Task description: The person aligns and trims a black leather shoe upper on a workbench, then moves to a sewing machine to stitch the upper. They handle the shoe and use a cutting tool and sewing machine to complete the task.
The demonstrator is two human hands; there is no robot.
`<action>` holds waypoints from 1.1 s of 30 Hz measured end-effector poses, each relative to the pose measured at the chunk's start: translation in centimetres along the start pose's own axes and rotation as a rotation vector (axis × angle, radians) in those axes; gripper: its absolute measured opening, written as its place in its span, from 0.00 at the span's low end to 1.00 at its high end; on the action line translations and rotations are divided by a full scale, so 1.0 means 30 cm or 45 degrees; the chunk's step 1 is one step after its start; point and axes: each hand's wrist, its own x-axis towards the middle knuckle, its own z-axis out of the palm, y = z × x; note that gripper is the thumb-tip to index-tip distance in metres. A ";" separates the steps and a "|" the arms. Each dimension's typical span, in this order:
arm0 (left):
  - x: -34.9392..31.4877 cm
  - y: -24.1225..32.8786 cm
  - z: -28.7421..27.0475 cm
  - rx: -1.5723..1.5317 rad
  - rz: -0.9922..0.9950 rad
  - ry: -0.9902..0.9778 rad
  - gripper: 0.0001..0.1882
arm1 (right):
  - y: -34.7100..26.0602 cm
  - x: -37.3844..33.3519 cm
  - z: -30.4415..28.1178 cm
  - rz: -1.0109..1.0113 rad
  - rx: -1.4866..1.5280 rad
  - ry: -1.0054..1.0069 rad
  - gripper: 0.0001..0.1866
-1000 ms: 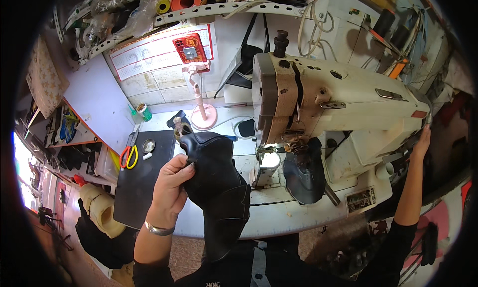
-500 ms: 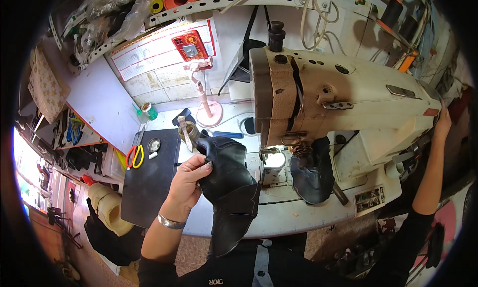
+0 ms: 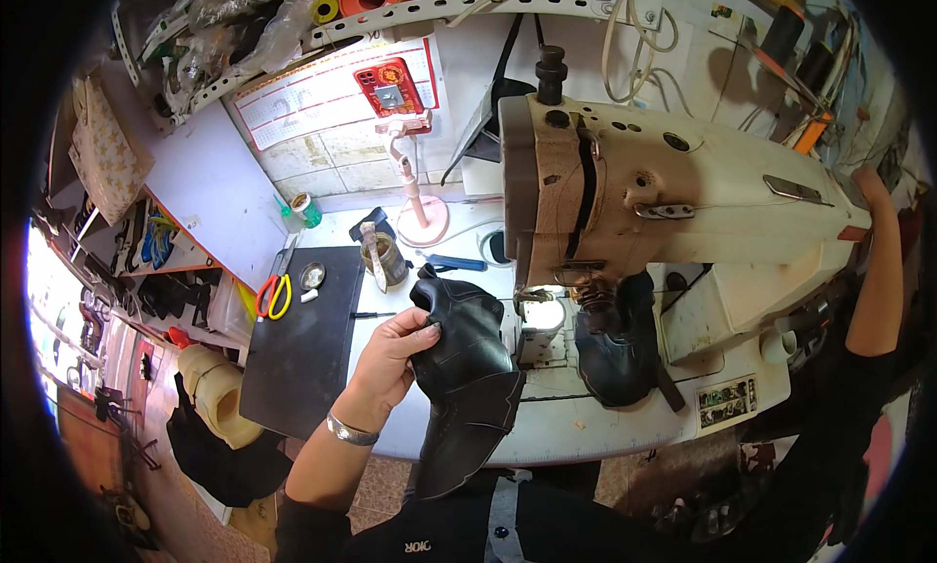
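Observation:
My left hand (image 3: 390, 356) pinches the edge of a black leather shoe upper (image 3: 468, 368), which hangs down in front of the table's near edge. To its right stands a large cream and brown sewing machine (image 3: 664, 178). A second black leather piece, shaped like a shoe upper (image 3: 617, 358), lies under the machine's needle area, beside the lit work plate (image 3: 543, 314). At the far right end of the machine, my right hand (image 3: 867, 184) reaches to its back side. The fingers of that hand are mostly hidden behind the machine's end.
Left on the white table lie a black mat (image 3: 303, 353), scissors with red and yellow handles (image 3: 274, 298), a glue pot with a brush (image 3: 387, 256) and a blue-handled tool (image 3: 456, 262). A phone (image 3: 388, 85) sits on a pink stand (image 3: 423, 217). A perforated metal shelf (image 3: 488, 4) runs above.
The view has shifted slightly. My left hand and the leather upper have moved a little to the right. My right hand has slid further behind the machine's end.

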 end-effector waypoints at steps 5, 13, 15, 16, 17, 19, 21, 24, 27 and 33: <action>0.007 0.027 0.016 0.043 -0.037 0.105 0.05 | 0.020 0.012 -0.002 -0.015 0.091 0.040 0.26; -0.236 0.348 -0.132 0.100 0.461 0.023 0.07 | -0.142 -0.561 0.105 -0.350 1.110 1.338 0.20; -0.255 0.428 -0.235 0.360 0.530 0.123 0.06 | -0.270 -0.824 0.187 -0.593 0.979 1.321 0.19; -0.258 0.463 -0.297 0.493 0.480 0.154 0.05 | -0.346 -0.966 0.254 -0.690 0.945 1.242 0.18; -0.247 0.488 -0.363 0.616 0.456 0.186 0.04 | -0.409 -1.082 0.281 -1.146 0.626 1.227 0.16; -0.194 0.497 -0.500 0.961 0.420 0.306 0.03 | -0.548 -1.247 0.349 -1.501 0.334 1.167 0.17; -0.126 0.459 -0.628 1.196 0.288 0.298 0.04 | -0.686 -1.343 0.405 -1.520 0.633 1.027 0.13; -0.037 0.338 -0.754 1.521 0.223 0.423 0.04 | -0.829 -1.389 0.426 -1.419 0.879 0.923 0.10; -0.013 0.255 -0.753 2.290 0.298 0.640 0.12 | -0.898 -1.406 0.426 -1.375 0.961 0.897 0.12; -0.087 0.279 -0.371 2.539 0.800 0.886 0.16 | -0.884 -1.427 0.420 -1.285 1.137 0.805 0.09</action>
